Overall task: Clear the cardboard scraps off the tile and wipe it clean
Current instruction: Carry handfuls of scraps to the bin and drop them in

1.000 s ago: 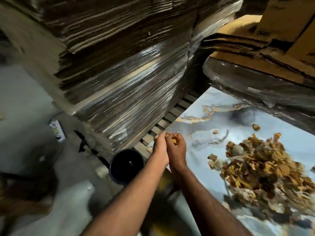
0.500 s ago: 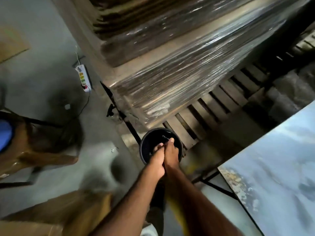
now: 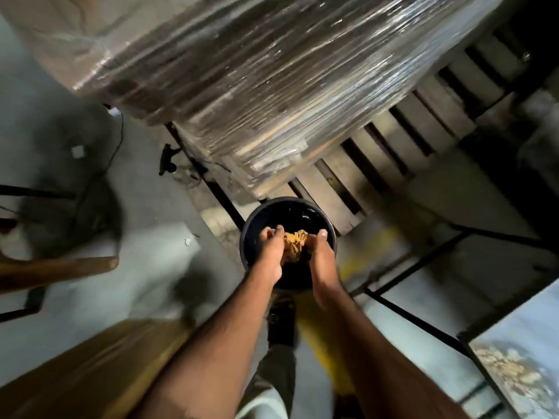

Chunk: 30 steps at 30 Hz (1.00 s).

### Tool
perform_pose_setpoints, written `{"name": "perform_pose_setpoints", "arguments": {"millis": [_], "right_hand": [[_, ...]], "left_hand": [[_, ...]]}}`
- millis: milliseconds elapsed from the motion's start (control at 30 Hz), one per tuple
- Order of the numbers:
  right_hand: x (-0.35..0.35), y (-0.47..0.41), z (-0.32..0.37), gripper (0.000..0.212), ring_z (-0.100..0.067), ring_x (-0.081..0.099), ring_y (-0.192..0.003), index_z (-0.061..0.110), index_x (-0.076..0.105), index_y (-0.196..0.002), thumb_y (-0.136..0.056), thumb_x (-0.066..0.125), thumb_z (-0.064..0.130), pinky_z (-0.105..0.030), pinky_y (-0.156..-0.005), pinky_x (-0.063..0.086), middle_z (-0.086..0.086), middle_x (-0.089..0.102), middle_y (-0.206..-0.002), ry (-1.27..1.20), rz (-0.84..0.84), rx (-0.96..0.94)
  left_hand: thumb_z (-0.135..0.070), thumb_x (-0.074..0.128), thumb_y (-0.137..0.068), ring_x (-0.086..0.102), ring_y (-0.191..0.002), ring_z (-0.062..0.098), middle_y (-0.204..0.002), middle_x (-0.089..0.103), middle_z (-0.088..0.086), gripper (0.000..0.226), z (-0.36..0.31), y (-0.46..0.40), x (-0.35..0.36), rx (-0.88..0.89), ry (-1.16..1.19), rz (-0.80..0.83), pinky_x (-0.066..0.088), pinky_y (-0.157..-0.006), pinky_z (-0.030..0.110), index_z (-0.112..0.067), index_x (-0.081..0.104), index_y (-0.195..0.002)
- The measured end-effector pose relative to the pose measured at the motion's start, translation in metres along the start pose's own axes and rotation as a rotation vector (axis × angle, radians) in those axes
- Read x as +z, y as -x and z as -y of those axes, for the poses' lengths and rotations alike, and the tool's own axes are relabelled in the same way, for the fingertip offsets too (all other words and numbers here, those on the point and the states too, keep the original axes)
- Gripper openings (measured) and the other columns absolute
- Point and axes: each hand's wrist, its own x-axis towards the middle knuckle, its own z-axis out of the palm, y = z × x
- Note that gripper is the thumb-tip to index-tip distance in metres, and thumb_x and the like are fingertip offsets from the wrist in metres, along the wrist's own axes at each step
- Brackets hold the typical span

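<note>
Both hands over the black bucket (image 3: 254,219) on the floor: left hand (image 3: 272,252) and right hand (image 3: 322,255) sit a little apart, fingers curled inward, cupping a clump of cardboard scraps (image 3: 293,244) between them above the bucket's dark interior. Tile (image 3: 520,343) enters at lower right, well apart from the hands, with more loose scraps on its near corner. Bucket stands just beside a wooden pallet (image 3: 393,152) carrying a plastic-wrapped stack (image 3: 272,71).
</note>
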Motion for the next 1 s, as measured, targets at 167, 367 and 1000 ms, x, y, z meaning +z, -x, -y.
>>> {"name": "perform_pose_setpoints", "arguments": {"millis": [167, 367, 1000], "right_hand": [[-0.011, 0.024, 0.013, 0.076, -0.013, 0.057, -0.111, 0.033, 0.065, -0.11, -0.073, 0.032, 0.09, -0.043, -0.108, 0.04, 0.007, 0.064, -0.117, 0.022, 0.025, -0.042], [-0.041, 0.093, 0.046, 0.035, -0.008, 0.062, -0.091, 0.02, 0.067, -0.099, -0.1, 0.045, 0.047, -0.032, -0.085, 0.049, 0.008, 0.068, -0.096, 0.036, 0.075, -0.297], [-0.385, 0.383, 0.072, 0.016, -0.025, 0.068, -0.098, 0.015, 0.067, -0.104, -0.102, 0.051, 0.017, -0.04, -0.086, 0.053, -0.009, 0.072, -0.103, -0.199, -0.096, -0.842]], "left_hand": [[-0.06, 0.044, -0.088, 0.056, -0.117, 0.021, -0.137, 0.055, -0.001, 0.061, 0.011, -0.015, -0.006, -0.036, 0.057, 0.017, 0.045, -0.103, 0.044, -0.027, 0.048, -0.14], [-0.05, 0.042, -0.098, 0.048, -0.112, 0.015, -0.125, 0.05, -0.005, 0.05, -0.007, 0.084, -0.011, 0.058, -0.024, 0.072, 0.041, -0.102, 0.036, -0.024, 0.048, -0.14], [-0.03, 0.043, -0.102, 0.064, -0.092, 0.015, -0.097, 0.072, 0.0, 0.025, 0.098, 0.494, 0.12, 0.613, -0.202, 0.496, 0.043, -0.078, 0.027, -0.018, 0.064, -0.097]]}}
